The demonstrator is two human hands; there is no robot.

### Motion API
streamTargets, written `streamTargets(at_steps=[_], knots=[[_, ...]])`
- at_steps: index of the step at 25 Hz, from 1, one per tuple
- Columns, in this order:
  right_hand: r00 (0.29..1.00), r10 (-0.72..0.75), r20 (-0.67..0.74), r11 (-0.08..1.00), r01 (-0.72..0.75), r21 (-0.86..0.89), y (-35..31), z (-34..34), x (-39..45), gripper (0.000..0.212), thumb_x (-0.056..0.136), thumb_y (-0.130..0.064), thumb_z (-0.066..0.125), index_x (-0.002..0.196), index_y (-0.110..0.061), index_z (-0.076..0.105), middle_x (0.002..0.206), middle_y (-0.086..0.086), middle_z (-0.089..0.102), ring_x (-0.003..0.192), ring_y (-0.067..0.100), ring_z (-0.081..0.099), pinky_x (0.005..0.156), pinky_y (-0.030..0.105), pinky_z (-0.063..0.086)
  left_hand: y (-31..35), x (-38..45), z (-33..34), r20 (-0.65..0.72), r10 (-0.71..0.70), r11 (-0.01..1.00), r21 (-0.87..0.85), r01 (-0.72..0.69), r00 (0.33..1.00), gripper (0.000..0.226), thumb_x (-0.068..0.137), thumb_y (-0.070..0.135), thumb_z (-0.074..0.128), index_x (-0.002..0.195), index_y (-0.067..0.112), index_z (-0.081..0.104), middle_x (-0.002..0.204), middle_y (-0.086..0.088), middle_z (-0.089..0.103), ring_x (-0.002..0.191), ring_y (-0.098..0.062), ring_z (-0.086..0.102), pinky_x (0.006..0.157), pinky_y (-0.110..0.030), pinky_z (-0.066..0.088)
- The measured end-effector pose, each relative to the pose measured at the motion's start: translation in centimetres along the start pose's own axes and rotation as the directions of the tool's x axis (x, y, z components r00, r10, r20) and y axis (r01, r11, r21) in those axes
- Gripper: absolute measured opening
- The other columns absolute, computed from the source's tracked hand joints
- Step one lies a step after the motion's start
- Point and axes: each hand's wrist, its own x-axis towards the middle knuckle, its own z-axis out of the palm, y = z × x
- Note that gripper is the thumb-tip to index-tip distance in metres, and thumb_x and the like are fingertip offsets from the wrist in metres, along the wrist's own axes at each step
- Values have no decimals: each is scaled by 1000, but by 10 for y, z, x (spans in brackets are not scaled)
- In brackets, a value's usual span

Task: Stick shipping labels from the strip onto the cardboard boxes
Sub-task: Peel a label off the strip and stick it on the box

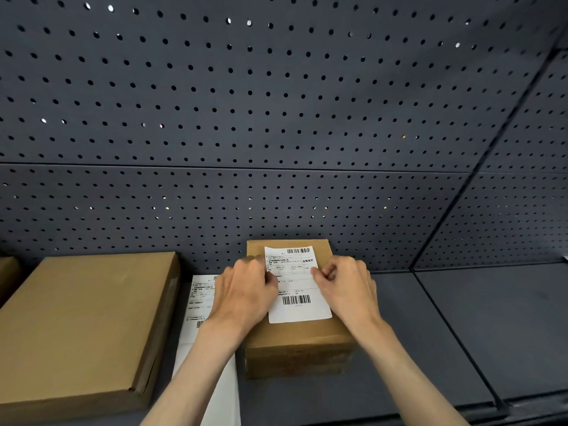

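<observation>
Small cardboard box (295, 348): plain tan-brown. Shipping label (299, 309) on it: white, black print, black-and-white striped barcodes near top and bottom. Flat cardboard box (83, 321): same tan-brown, unmarked. Label strip (196, 302): white, black text, barcode partly visible. Pegboard wall (276, 118): dark slate grey, regular grid of round black holes. Shelf surface (491, 327): matching dark grey, plain.

Packing station — dark pegboard (276, 118), labelled cardboard boxes (295, 342).

1 head view, facing forward and down, close over shelf (461, 318)
</observation>
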Motion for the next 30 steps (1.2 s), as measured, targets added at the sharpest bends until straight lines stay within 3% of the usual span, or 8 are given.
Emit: streamTargets(at_steps=[5, 7, 10, 13, 15, 20, 24, 30], knots=[[998, -59, -16, 997, 58, -52, 5, -1, -4, 26, 92, -33, 70, 74, -15, 67, 69, -6, 67, 67, 19, 64, 61, 31, 52, -3, 3, 1, -16, 64, 997, 41, -63, 998, 21, 88, 30, 49, 72, 18, 45, 83, 0, 61, 71, -29, 57, 61, -34, 40], [978, -189, -89, 980, 181, -85, 10, -2, -3, 17, 90, -32, 70, 82, -18, 68, 80, -9, 65, 75, 16, 63, 63, 29, 50, -8, 6, 2, -57, 140, 990, 9, -140, 988, 23, 89, 31, 53, 70, 19, 47, 81, 5, 57, 73, -24, 57, 60, -33, 39], [878, -475, 61, 866, 479, -142, 16, -2, 8, 35, 99, -37, 60, 129, -19, 65, 134, -8, 61, 125, 14, 54, 103, 35, 46, -16, 13, 5, -38, 374, 924, 104, -368, 927, 25, 93, 41, 50, 106, 23, 62, 116, 8, 60, 112, -15, 53, 83, -29, 45], [777, -551, 305, 790, 603, -111, 13, 5, 19, 52, 108, -42, 40, 156, -23, 39, 165, -10, 31, 154, 7, 18, 127, 36, 15, -17, 19, 8, 158, 423, 896, 71, -438, 892, 60, 100, 47, 37, 152, 17, 34, 162, 3, 29, 151, -13, 18, 119, -31, 18], [781, -520, 346, 800, 587, -123, 12, 9, 20, 54, 109, -45, 33, 159, -26, 31, 167, -11, 24, 155, 4, 11, 128, 36, 10, -18, 22, 9, 216, 402, 903, 71, -425, 890, 65, 101, 52, 30, 156, 18, 21, 166, 3, 15, 152, -9, 8, 119, -26, 3], [857, -449, 255, 831, 505, -233, 15, 11, 13, 62, 107, -50, 31, 160, -18, 29, 168, -5, 26, 155, 6, 15, 127, 28, 5, -30, 22, 10, 240, 345, 920, 102, -377, 907, 67, 101, 56, 21, 157, 21, 12, 166, 7, 5, 151, -4, -2, 121, -25, -5], [860, -476, 185, 846, 505, -171, 21, 0, 2, 60, 107, -43, 38, 159, -12, 32, 167, 0, 27, 155, 8, 17, 126, 24, 2, -28, 10, 0, 153, 308, 947, 51, -319, 939, 68, 101, 54, 25, 157, 18, 12, 167, 4, 6, 150, -4, -3, 119, -22, -7], [778, -615, 130, 782, 623, -29, 43, -1, -62, 46, 106, -41, 41, 140, -18, 62, 150, -7, 54, 146, 3, 38, 120, 32, 35, -24, -57, 0, 145, 340, 940, -58, -335, 929, 83, 91, 75, 27, 157, 27, 13, 163, 16, 3, 149, 6, -7, 125, -27, 3]])
